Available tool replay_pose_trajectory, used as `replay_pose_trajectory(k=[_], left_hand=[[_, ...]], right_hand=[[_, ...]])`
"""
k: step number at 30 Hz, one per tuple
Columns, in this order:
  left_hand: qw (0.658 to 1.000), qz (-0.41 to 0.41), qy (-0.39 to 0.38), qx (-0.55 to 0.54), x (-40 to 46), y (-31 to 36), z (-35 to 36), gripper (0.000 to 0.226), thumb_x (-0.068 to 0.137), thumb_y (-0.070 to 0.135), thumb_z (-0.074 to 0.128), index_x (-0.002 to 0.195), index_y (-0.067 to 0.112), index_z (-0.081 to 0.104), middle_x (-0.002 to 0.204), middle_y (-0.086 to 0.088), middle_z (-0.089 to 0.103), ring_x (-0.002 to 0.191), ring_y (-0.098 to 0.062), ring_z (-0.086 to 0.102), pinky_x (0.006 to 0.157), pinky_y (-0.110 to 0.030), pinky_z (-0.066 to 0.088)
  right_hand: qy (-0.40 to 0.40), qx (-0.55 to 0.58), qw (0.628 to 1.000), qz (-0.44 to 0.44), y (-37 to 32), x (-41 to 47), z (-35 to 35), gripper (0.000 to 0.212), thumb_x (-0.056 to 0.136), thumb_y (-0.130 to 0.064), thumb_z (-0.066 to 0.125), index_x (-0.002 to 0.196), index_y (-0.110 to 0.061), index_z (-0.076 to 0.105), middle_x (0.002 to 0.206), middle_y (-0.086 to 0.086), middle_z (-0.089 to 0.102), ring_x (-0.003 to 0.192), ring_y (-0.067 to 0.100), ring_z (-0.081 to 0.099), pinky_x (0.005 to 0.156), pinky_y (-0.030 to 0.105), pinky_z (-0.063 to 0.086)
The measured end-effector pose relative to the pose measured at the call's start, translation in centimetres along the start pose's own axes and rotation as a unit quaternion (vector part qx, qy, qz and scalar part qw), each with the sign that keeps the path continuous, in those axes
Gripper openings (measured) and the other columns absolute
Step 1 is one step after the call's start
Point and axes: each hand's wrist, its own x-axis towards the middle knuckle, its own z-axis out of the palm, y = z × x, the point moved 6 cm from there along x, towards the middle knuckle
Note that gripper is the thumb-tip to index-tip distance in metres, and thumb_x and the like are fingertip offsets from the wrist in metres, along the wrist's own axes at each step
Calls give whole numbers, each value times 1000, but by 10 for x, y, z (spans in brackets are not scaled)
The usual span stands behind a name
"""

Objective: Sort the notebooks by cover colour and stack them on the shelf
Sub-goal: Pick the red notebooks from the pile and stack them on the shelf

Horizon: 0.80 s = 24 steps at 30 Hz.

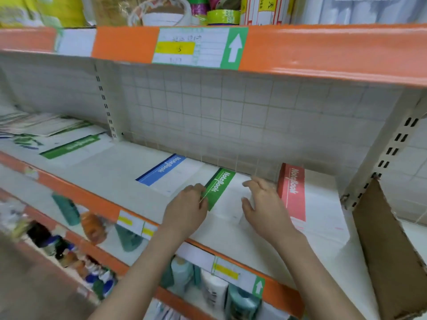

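On the middle shelf (111,179), three notebooks lie in a row toward the right, each white with a coloured band marked "NoteBook". The blue notebook (165,173) sits furthest left of the three, the green notebook (219,188) lies in the middle, and the red notebook (294,195) is on the right, on top of what looks like a taller stack, close to the wire grid at the back. The left hand (187,209) rests at the near left corner of the green notebook, its fingers curled and pinching the edge of the green band. The right hand (263,204) lies just beside the red stack, over the white part of the green notebook, fingers spread and loosely bent; whether they grip anything cannot be told. Far to the left on the same shelf lies another green notebook (71,145), with a loose spread of similar covers (34,125) beyond it, too blurred to make out. A cardboard box (390,257) leans at the right edge; its contents are hidden. The shelf above holds a roll of green tape (223,17) and packets, and the shelf below holds bottles (182,273).
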Motion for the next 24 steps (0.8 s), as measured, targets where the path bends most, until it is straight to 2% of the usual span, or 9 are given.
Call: replay_pose_trajectory(k=[4,10,18,24], left_hand=[[998,-41,12,37,-34,-26,-19,36,97,28,43,132,20,47,118,-3,57,101,-22,58,83,-38,49],[994,-100,32,35,-70,-70,-54,36,98,28,43,132,18,47,118,-5,57,101,-20,60,82,-36,50],[984,-153,62,70,-95,-147,-101,36,98,30,41,131,18,47,120,-5,57,103,-23,58,82,-42,51],[973,-208,42,88,-102,-236,-145,35,97,28,44,130,15,47,121,-9,56,102,-26,58,83,-40,51]], right_hand=[[-36,20,998,-49,-35,-4,21,42,95,-22,45,137,-16,42,149,3,31,130,24,40,107,32,29],[-99,83,983,-132,-97,-13,58,43,96,-22,47,138,-17,42,150,1,29,131,21,39,104,28,32],[-153,92,959,-221,-190,5,104,41,95,-22,47,136,-17,42,143,0,37,122,22,46,102,33,35],[-180,102,944,-256,-282,32,151,36,94,-22,47,129,-16,47,135,4,44,113,28,52,95,39,42]])
